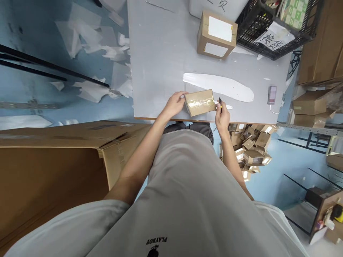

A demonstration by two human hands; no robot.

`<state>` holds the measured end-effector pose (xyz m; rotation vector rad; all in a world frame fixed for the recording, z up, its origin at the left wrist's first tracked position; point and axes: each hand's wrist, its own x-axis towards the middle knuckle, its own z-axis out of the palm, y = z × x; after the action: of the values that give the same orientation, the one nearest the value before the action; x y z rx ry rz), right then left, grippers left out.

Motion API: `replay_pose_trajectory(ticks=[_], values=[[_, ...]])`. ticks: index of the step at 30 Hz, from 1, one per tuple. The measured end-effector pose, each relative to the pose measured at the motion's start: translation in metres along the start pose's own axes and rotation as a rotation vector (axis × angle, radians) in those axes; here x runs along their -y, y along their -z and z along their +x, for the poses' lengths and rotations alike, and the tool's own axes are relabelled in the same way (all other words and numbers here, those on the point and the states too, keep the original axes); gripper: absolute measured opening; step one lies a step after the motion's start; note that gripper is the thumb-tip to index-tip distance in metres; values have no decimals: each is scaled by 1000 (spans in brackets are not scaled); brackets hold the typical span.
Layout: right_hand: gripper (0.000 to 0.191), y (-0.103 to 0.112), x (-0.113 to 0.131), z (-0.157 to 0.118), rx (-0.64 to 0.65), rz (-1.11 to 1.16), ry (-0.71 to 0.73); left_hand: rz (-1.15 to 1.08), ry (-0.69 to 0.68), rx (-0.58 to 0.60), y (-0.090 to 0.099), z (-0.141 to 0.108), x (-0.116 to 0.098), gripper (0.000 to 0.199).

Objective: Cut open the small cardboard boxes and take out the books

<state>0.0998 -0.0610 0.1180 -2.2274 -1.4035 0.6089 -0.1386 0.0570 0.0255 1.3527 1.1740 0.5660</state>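
One small brown box point(200, 102) was near the middle of the frame, at the table's near edge, with shiny tape on its top. The left hand point(175, 104) was closed on the box's left end. The right hand point(222, 116) was closed around a black and yellow cutter point(220, 103), just beside the box's right end. Behind the box, a long strip of white paper point(218, 85) lay on the gray table point(158, 64). Above the strip, a bigger brown box point(217, 34) had two white labels. In the upper right was a black crate point(272, 53) with a paper sign point(274, 36). At the table's right side lay a small pinkish thing point(272, 94) with a white cord. Lots of little boxes point(250, 146) sat in a pile below the table's right part. White paper scraps point(88, 35) lay about in the upper left, and a huge brown box point(53, 137) filled the lower left.
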Motion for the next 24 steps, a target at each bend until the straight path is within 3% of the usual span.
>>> replay_pose_trajectory(ticks=[5, 9, 12, 16, 19, 24], values=[[63, 13, 3, -9, -3, 59, -101, 12, -21, -27, 7, 2, -31, 32], [55, 10, 14, -27, 76, 130, -156, 52, -31, -21, 15, 3, -48, 21], [44, -1, 26, -34, 165, 159, -124, 25, -26, -11, 20, 2, -48, 19], [36, -16, 43, -33, 250, 137, 66, -33, -12, 13, 24, 0, -42, 30], [37, -23, 54, -26, 289, 74, 156, -68, -4, 28, 25, 1, -38, 40], [46, -22, 74, -18, 359, -20, 162, -110, -13, 49, 30, 3, -34, 44]])
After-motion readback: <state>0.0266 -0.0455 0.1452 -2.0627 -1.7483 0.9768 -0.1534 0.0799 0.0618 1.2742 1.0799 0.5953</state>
